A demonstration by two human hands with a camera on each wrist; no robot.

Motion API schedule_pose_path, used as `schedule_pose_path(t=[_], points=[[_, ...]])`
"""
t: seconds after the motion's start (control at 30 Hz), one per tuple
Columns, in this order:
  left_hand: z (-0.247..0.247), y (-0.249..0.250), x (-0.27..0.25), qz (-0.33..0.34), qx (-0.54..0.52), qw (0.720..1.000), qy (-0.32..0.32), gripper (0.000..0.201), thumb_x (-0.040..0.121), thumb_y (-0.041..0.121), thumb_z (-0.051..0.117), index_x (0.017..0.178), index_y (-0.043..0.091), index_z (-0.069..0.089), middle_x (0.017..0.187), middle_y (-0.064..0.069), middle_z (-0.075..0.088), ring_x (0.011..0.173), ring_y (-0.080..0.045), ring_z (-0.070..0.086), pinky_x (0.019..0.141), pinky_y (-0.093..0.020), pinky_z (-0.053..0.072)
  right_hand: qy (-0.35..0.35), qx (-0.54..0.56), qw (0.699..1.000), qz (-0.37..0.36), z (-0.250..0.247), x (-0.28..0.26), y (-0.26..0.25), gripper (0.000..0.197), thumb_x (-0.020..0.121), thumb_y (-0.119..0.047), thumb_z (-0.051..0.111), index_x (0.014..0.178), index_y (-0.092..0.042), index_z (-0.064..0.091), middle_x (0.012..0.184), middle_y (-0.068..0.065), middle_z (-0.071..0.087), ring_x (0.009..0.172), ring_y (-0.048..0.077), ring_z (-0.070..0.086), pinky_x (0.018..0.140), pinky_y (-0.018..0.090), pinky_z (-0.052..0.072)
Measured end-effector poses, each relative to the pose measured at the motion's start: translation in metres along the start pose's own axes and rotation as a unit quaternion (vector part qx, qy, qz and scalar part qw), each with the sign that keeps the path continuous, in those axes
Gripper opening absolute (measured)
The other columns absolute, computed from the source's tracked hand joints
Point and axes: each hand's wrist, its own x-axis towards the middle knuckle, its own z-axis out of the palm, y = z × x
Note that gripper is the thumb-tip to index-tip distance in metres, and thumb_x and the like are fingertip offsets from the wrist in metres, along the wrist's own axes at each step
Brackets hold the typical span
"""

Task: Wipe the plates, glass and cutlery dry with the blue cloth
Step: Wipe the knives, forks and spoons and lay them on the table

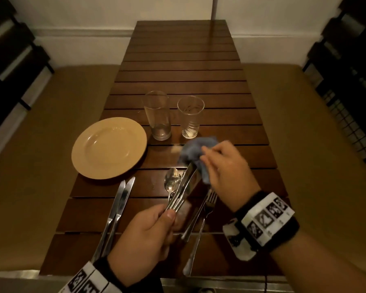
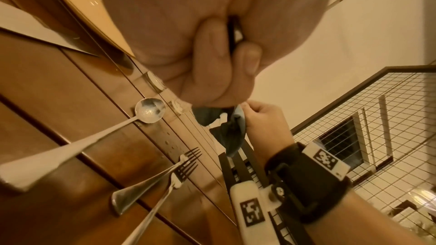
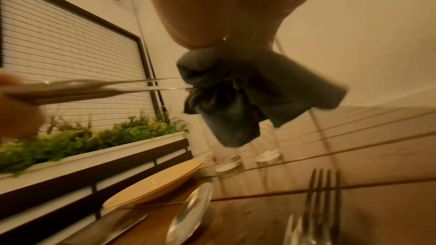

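Note:
My left hand grips the handles of two knives and holds them above the table. Their blades point away into the blue cloth, which my right hand holds bunched around the tips. In the right wrist view the knives enter the cloth from the left. A spoon and two forks lie on the table under the hands. Left of them are two more knives, a yellow plate and two glasses.
The slatted wooden table runs away from me, bare beyond the second glass. Cushioned benches flank both sides. In the left wrist view the spoon and forks lie near the table's right edge.

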Motion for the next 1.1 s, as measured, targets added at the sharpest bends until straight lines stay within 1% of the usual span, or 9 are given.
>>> schedule_pose_path(t=[0.1, 0.23, 0.4, 0.47, 0.6, 0.77, 0.9, 1.0, 1.1], points=[[0.0, 0.004, -0.001, -0.012, -0.01, 1.0, -0.001, 0.029, 0.103, 0.02, 0.044, 0.082, 0.004, 0.056, 0.053, -0.002, 0.038, 0.044, -0.013, 0.031, 0.039, -0.022, 0.029, 0.012, 0.004, 1.0, 0.012, -0.001, -0.004, -0.001, 0.016, 0.092, -0.014, 0.065, 0.104, -0.005, 0.071, 0.096, 0.004, 0.057, 0.081, 0.01, 0.052, 0.075, 0.026, 0.053], [-0.002, 0.004, 0.003, -0.013, -0.021, 1.0, 0.019, 0.036, 0.103, 0.026, 0.047, 0.07, 0.016, 0.057, 0.051, 0.001, 0.037, 0.043, -0.012, 0.029, 0.039, -0.019, 0.028, -0.076, 0.002, 0.991, -0.113, 0.005, -0.034, -0.041, 0.025, 0.094, -0.022, 0.06, 0.113, -0.008, 0.068, 0.099, 0.005, 0.06, 0.089, 0.019, 0.057, 0.075, 0.034, 0.053], [-0.008, 0.002, -0.003, -0.008, 0.007, 1.0, -0.012, 0.041, 0.103, 0.028, 0.047, 0.064, 0.026, 0.061, 0.057, 0.002, 0.041, 0.048, -0.011, 0.034, 0.043, -0.023, 0.029, -0.06, 0.001, 0.992, -0.109, -0.002, -0.009, -0.023, 0.022, 0.093, -0.023, 0.056, 0.101, -0.006, 0.068, 0.09, 0.003, 0.057, 0.085, 0.009, 0.054, 0.073, 0.033, 0.055], [-0.008, -0.001, -0.007, 0.015, 0.072, 0.997, -0.006, 0.038, 0.102, 0.027, 0.047, 0.067, 0.029, 0.062, 0.056, 0.002, 0.045, 0.047, -0.011, 0.039, 0.044, -0.027, 0.032, -0.071, 0.031, 0.994, -0.076, -0.006, 0.002, -0.015, 0.014, 0.09, -0.012, 0.061, 0.091, 0.0, 0.067, 0.084, 0.003, 0.054, 0.082, -0.001, 0.054, 0.074, 0.026, 0.056], [-0.004, -0.002, -0.008, 0.126, 0.304, 0.943, 0.053, 0.028, 0.1, 0.032, 0.048, 0.075, 0.027, 0.058, 0.065, 0.007, 0.062, 0.053, -0.01, 0.056, 0.052, -0.025, 0.043, -0.054, -0.033, 0.996, 0.068, 0.0, 0.005, -0.019, 0.018, 0.093, -0.02, 0.057, 0.087, -0.008, 0.068, 0.085, 0.008, 0.054, 0.072, 0.019, 0.053, 0.064, 0.039, 0.053], [0.003, 0.002, 0.002, 0.193, 0.373, 0.902, 0.103, 0.024, 0.101, 0.024, 0.049, 0.078, 0.028, 0.053, 0.082, 0.016, 0.064, 0.066, -0.007, 0.061, 0.056, -0.013, 0.04, -0.11, 0.044, 0.984, 0.133, 0.001, -0.005, -0.057, 0.021, 0.101, -0.025, 0.049, 0.095, -0.015, 0.066, 0.078, -0.016, 0.034, 0.078, 0.003, 0.043, 0.075, 0.015, 0.039], [0.003, 0.001, -0.001, 0.184, 0.392, 0.896, 0.096, 0.026, 0.101, 0.026, 0.047, 0.075, 0.033, 0.045, 0.069, 0.014, 0.062, 0.064, -0.001, 0.059, 0.056, -0.011, 0.039, -0.085, 0.05, 0.982, 0.159, 0.007, -0.004, -0.052, 0.025, 0.099, -0.023, 0.052, 0.087, -0.01, 0.069, 0.072, -0.009, 0.043, 0.078, 0.014, 0.05, 0.07, 0.019, 0.036], [0.007, -0.002, -0.003, 0.143, 0.44, 0.883, 0.081, 0.019, 0.102, 0.036, 0.04, 0.086, 0.029, 0.046, 0.066, 0.007, 0.056, 0.056, -0.006, 0.053, 0.052, -0.017, 0.039, -0.09, 0.065, 0.956, 0.272, 0.008, 0.018, -0.029, 0.034, 0.099, -0.027, 0.053, 0.07, -0.015, 0.065, 0.064, -0.004, 0.053, 0.055, 0.001, 0.045, 0.047, 0.01, 0.028], [0.011, -0.004, -0.001, 0.115, 0.5, 0.853, 0.099, 0.016, 0.103, 0.04, 0.033, 0.094, 0.029, 0.041, 0.072, 0.01, 0.053, 0.057, -0.003, 0.049, 0.05, -0.018, 0.036, -0.085, 0.129, 0.926, 0.345, 0.007, 0.028, -0.017, 0.046, 0.098, -0.027, 0.057, 0.053, -0.016, 0.053, 0.048, -0.004, 0.044, 0.043, 0.005, 0.041, 0.042, 0.017, 0.028]])
